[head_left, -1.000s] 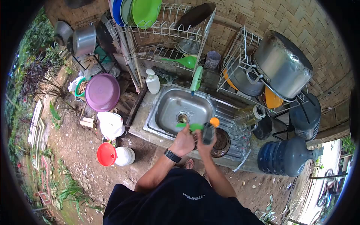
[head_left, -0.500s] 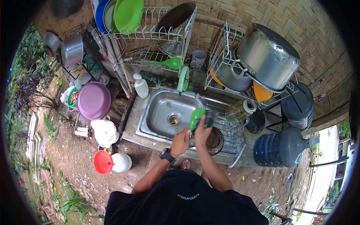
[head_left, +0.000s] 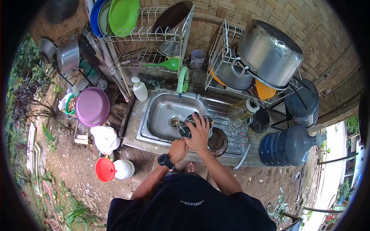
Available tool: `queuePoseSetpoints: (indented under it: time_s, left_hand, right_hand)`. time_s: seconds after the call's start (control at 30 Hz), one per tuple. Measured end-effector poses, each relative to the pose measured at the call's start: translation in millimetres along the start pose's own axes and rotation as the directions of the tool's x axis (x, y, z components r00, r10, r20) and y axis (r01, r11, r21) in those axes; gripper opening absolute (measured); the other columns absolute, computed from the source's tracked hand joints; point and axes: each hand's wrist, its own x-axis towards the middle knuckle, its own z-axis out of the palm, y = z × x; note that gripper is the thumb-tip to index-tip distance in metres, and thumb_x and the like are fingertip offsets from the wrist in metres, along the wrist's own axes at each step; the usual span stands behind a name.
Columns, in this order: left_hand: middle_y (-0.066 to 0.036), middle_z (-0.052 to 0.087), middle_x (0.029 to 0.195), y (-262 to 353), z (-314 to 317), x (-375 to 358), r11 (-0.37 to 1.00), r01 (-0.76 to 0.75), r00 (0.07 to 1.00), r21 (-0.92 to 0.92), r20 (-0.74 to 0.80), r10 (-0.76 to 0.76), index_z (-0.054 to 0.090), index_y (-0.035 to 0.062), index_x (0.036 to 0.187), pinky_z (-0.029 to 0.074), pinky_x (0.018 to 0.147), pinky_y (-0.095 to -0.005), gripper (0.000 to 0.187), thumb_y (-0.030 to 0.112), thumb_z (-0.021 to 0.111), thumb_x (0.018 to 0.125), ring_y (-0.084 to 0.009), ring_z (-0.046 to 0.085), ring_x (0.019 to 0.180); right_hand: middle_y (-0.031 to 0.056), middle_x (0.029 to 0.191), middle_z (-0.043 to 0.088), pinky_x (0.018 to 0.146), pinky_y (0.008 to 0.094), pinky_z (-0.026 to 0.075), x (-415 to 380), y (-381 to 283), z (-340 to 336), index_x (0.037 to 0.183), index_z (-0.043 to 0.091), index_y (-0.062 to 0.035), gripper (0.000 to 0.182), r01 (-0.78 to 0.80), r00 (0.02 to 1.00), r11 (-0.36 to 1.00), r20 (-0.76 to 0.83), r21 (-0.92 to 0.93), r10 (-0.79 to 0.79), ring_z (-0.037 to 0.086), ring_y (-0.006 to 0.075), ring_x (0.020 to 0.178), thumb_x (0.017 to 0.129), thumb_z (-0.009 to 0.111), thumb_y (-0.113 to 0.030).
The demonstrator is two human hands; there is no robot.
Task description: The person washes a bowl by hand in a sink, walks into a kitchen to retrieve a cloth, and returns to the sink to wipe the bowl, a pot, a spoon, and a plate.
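My left hand, with a dark watch at the wrist, is closed in a fist at the sink's front edge. It grips the handle end of a green ladle, whose head is now covered. My right hand is pressed over a dark patterned cloth, its fingers wrapped round it where the ladle's head was. Both hands meet above the front right of the steel sink. Just right of them is a dark round stone-like bowl on the drainboard.
A green tap and a white pump bottle stand behind the sink. Glasses and a glass jar crowd the drainboard. Right are a large pot on a rack and a blue water jug.
My right hand has brought the dark cloth down and left over the green ladle's head, hiding it. My left hand has shifted slightly left and down. The view has moved a little.
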Motion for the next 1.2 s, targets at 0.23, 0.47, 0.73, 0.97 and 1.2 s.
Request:
queuePoseSetpoints:
  time_s: [0.23, 0.47, 0.73, 0.97, 1.2]
  left_hand:
    - [-0.026, 0.060, 0.072, 13.0, 2.8, -12.5, 0.983, 0.092, 0.994, -0.162, 0.070, -0.082, 0.057, -0.0007, 0.093, 0.045, 0.061, -0.0523, 0.030, 0.023, 0.040, 0.100, -0.0477, 0.057, 0.069]
    - [-0.011, 0.054, 0.064, -29.1, 33.3, 4.4, 0.803, 0.105, 0.975, -0.586, -0.100, -0.201, 0.055, 0.0003, 0.083, 0.044, 0.055, -0.0315, 0.038, 0.031, 0.043, 0.101, -0.0144, 0.058, 0.057]
    - [0.005, 0.043, 0.063, -39.9, -20.2, 15.4, 0.633, 0.282, 0.918, -0.721, 0.010, -0.397, 0.060, 0.0043, 0.086, 0.031, 0.051, -0.0220, 0.036, 0.034, 0.046, 0.100, -0.0033, 0.037, 0.055]
    - [0.007, 0.043, 0.066, -0.5, -3.2, 19.6, 0.462, 0.356, 0.912, -0.812, 0.195, -0.361, 0.056, 0.0086, 0.101, 0.031, 0.050, -0.0196, 0.028, 0.032, 0.042, 0.102, -0.0021, 0.039, 0.059]
    - [0.007, 0.045, 0.073, 2.6, -1.5, 16.9, 0.442, 0.410, 0.906, -0.798, 0.302, -0.295, 0.051, 0.0095, 0.126, 0.035, 0.048, -0.0190, 0.031, 0.025, 0.036, 0.103, -0.0017, 0.039, 0.058]
  right_hand:
    - [0.0206, 0.106, 0.064, 0.076, 0.0404, 0.049, 24.9, 77.4, 32.7, 0.111, 0.063, 0.0000, 0.044, -0.756, 0.652, 0.540, 0.346, 0.370, 0.675, 0.064, 0.0374, 0.087, 0.081, 0.068, -0.031]
    - [0.0103, 0.093, 0.066, 0.079, 0.0356, 0.046, -31.0, -4.6, 54.6, 0.111, 0.058, 0.0040, 0.035, -0.495, 0.808, 0.441, 0.209, 0.749, 0.552, 0.060, 0.0175, 0.087, 0.089, 0.063, -0.023]
    - [0.0110, 0.125, 0.056, 0.096, 0.0337, 0.041, -25.3, 28.9, -11.6, 0.133, 0.044, -0.0038, 0.060, -0.548, 0.718, 0.156, 0.366, 0.822, 0.592, 0.056, 0.0238, 0.109, 0.084, 0.072, -0.022]
    - [0.0112, 0.137, 0.046, 0.105, 0.0376, 0.035, 9.0, 28.5, 12.3, 0.125, 0.054, -0.0036, 0.043, 0.050, 0.635, -0.588, 0.429, 0.807, 0.642, 0.046, 0.0272, 0.122, 0.091, 0.057, -0.030]
    - [0.0300, 0.151, 0.015, 0.114, 0.0454, 0.016, -1.4, -0.9, 9.2, 0.122, 0.059, -0.0080, 0.040, -0.055, 0.984, 0.835, -0.112, 0.547, 0.138, 0.014, 0.0427, 0.142, 0.083, 0.064, -0.014]
